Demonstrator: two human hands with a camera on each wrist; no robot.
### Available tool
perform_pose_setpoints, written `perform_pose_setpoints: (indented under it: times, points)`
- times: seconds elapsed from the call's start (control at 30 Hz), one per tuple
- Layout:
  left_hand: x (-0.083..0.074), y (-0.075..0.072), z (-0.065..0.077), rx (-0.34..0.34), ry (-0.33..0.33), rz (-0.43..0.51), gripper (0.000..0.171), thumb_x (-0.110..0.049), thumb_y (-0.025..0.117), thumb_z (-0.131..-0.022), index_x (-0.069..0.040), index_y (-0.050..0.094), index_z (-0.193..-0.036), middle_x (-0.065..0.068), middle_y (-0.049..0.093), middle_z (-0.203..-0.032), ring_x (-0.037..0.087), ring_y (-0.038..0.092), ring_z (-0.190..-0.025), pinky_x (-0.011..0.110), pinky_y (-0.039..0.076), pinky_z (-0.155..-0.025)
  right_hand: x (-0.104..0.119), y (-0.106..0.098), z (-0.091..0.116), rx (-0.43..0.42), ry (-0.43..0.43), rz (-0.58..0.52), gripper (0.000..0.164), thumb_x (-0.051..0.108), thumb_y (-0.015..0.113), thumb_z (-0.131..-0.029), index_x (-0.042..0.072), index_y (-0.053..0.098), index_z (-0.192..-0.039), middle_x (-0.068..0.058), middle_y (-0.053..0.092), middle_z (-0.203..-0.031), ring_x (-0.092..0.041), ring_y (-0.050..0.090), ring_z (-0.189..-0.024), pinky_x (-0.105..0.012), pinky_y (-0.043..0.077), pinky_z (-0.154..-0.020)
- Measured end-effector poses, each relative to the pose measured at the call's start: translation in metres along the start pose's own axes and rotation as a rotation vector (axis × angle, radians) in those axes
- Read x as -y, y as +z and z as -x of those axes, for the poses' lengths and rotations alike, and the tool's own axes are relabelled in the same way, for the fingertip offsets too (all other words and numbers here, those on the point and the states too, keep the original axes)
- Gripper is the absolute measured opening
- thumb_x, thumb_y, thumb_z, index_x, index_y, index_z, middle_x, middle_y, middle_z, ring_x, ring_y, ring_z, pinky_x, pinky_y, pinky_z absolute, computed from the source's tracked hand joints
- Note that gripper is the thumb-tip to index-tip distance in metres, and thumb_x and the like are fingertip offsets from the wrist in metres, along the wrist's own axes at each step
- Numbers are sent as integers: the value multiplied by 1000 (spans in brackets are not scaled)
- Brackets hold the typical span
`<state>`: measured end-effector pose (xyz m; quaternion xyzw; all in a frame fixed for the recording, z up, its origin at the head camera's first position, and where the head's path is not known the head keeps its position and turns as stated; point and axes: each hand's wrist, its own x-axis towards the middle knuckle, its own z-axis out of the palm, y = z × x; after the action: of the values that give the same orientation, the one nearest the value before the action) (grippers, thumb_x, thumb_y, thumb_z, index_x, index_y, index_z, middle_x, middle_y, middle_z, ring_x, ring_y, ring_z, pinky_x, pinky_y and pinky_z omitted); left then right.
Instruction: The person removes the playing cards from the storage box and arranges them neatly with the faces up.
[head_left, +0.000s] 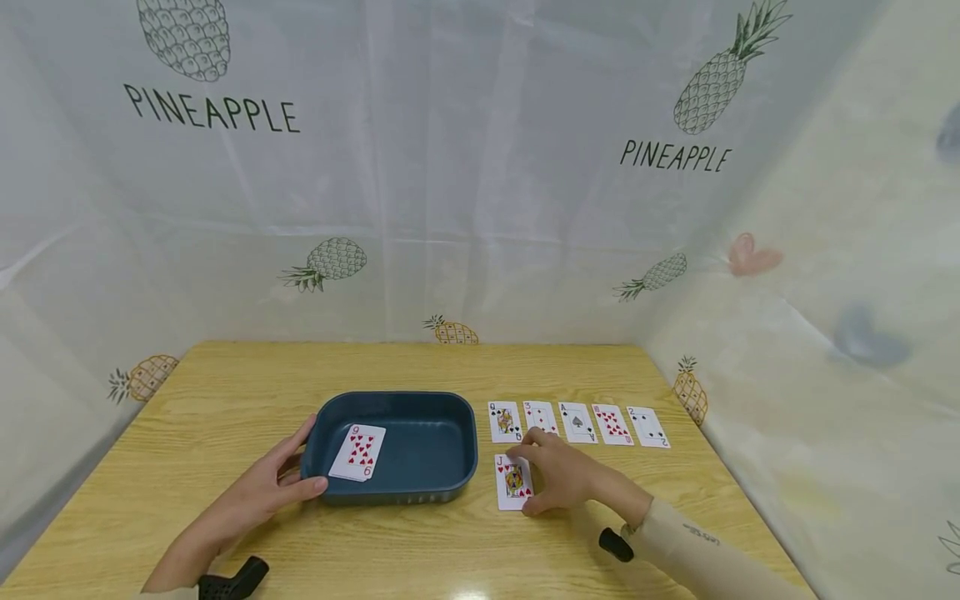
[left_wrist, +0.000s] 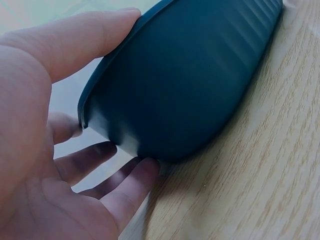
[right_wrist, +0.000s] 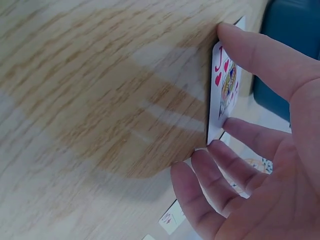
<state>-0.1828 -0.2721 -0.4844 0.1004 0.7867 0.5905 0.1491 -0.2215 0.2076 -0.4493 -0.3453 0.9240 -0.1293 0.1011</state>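
My left hand [head_left: 268, 481] grips the left end of a dark blue tray [head_left: 405, 493], thumb on the rim and fingers around the outer wall, as the left wrist view shows. Inside the tray, at its left, lies a small stack of playing cards [head_left: 358, 452] with the nine of hearts on top. To the right of the tray, my right hand [head_left: 558, 473] holds the jack of hearts card [head_left: 513, 482] by its edges, with the thumb at the near edge and fingertips at the far one. The card lies face up, low at the tabletop.
Behind the jack, a row of face-up cards runs to the right: queen of spades [head_left: 505, 422], three of diamonds [head_left: 540, 416], ace of spades [head_left: 577, 423], ten of hearts [head_left: 612, 425] and a black two [head_left: 648, 427]. Pineapple-print curtains [head_left: 480, 183] enclose the wooden table [head_left: 375, 550].
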Motion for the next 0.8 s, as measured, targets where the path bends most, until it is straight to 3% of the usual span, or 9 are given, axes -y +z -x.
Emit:
perform_pose_setpoints:
  times: [0.6, 0.8]
  points:
    - [1, -1, 0, -2, 2, -10, 98, -24, 70, -105, -23, 0, -173, 29, 6, -175, 53, 36, -151, 21, 52, -97, 3, -3, 0, 10, 50, -27, 76, 30, 94, -80, 8, 63, -146, -6, 56, -129, -20, 53, -108, -38, 52, -94]
    - [2, -1, -1, 8, 0, 3, 98, -23, 69, -105, -22, -1, -173, 28, 6, -175, 52, 34, -152, 21, 52, -97, 9, -10, 1, -46, -15, -31, 72, 28, 89, -88, 6, 60, -149, -8, 56, -133, -21, 57, -108, -37, 54, -90]
